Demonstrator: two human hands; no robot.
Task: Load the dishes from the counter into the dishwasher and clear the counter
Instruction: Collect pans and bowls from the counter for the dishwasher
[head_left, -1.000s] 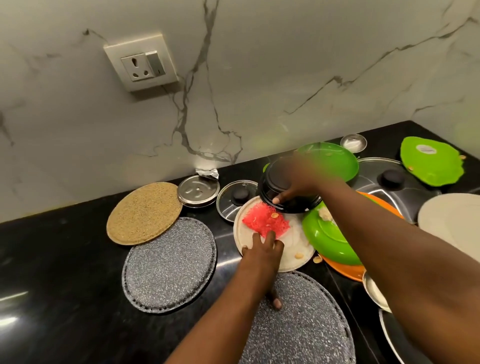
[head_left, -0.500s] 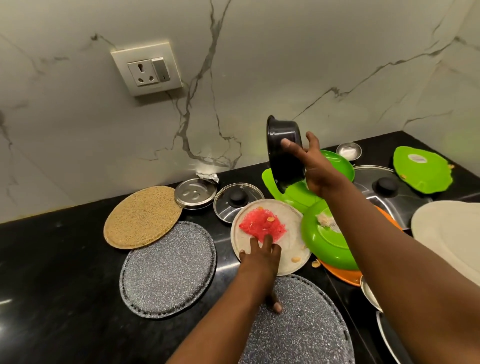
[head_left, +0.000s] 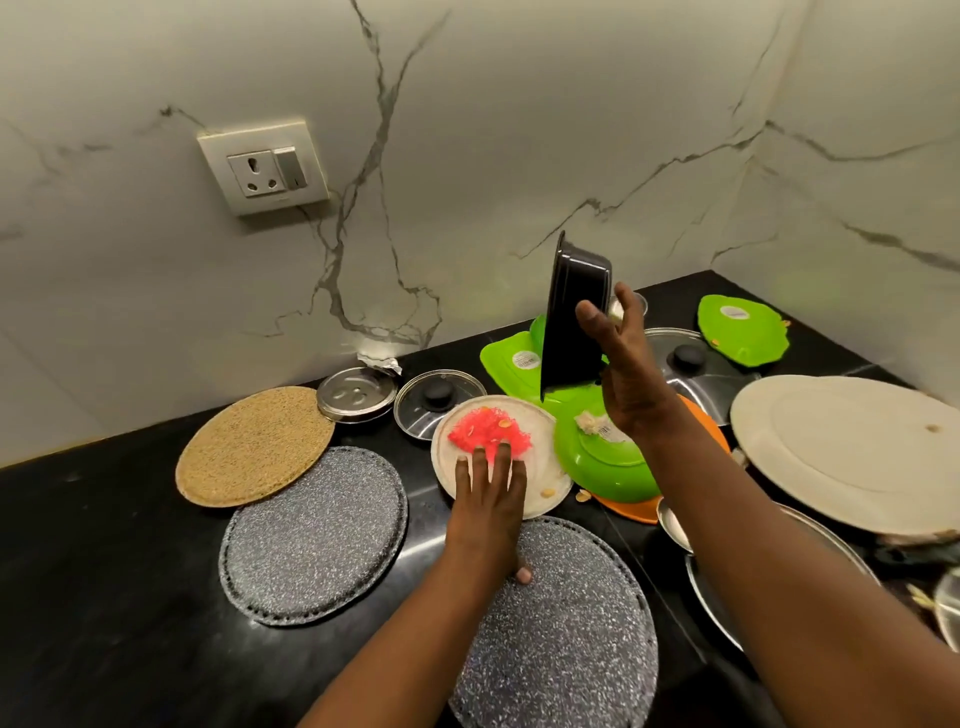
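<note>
Fingers (head_left: 626, 304) of the right hand (head_left: 631, 379) are spread and raised, with the thumb pressed against the base of a black bowl (head_left: 571, 317); the bowl is held on edge, tilted nearly upright, above the dishes at the far middle of the surface (head_left: 104, 597). How the far-side fingers meet the bowl cannot be told, as the bowl hides them. The left hand (head_left: 488, 514) lies flat on the near rim of a white plate (head_left: 540, 467), fingers straight and slightly apart, fingertips touching a patch of red food residue (head_left: 485, 428); the thumb is tucked under the plate's near edge, over a grey speckled mat (head_left: 561, 634).

Scattered small pale scraps lie on the white plate. Just right of it sits an upturned green bowl (head_left: 602, 467) resting on an orange plate (head_left: 628, 509). Beyond these lies a green plate (head_left: 511, 358) bearing a label. A glass lid with a black knob (head_left: 439, 397) stands just beyond the white plate, and a small steel lid (head_left: 356, 392) is beside it to the left. A large steel lid with a black knob (head_left: 691, 358) lies to the right, behind the raised hand, and a green leaf-shaped plate (head_left: 740, 327) sits in the far right corner. A large off-white plate (head_left: 852, 457) occupies the right side, over steel plates (head_left: 717, 597) at the near right.

On the left, a tan woven mat (head_left: 252, 447) overlaps a second grey speckled mat (head_left: 311, 535). A wall socket (head_left: 265, 169) is fixed to the marble wall.
</note>
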